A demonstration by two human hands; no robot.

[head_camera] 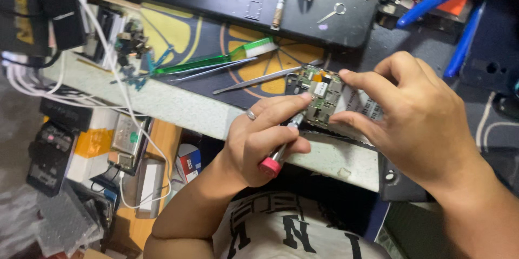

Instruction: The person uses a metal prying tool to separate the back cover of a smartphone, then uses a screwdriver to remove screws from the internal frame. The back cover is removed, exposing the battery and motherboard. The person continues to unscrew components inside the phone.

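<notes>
Two bare hands meet over a small circuit board (320, 95) held above the near edge of the pale bench top (178, 110). The left hand (259, 143) is clenched around a slim screwdriver with a red cap (280, 151), forefinger stretched along the shaft so the tip bears on the board's near-left edge. The right hand (416, 113) pinches the board by its far side between thumb and fingertips (351, 78), keeping it level and clear of the dark mat with the orange-slice print (254, 56). Done well, this step likely asks for the driver to stand square to the screw head, with light downward pressure and small turns from the fingertips, not the wrist, while the right hand steadies the board by its edges and keeps off the components. A slip sideways could scratch the tracks. Two pairs of metal tweezers (254, 79) and a green-handled brush (216, 59) lie on the mat just beyond the board, and white cables (121, 83) trail off the bench at left.
</notes>
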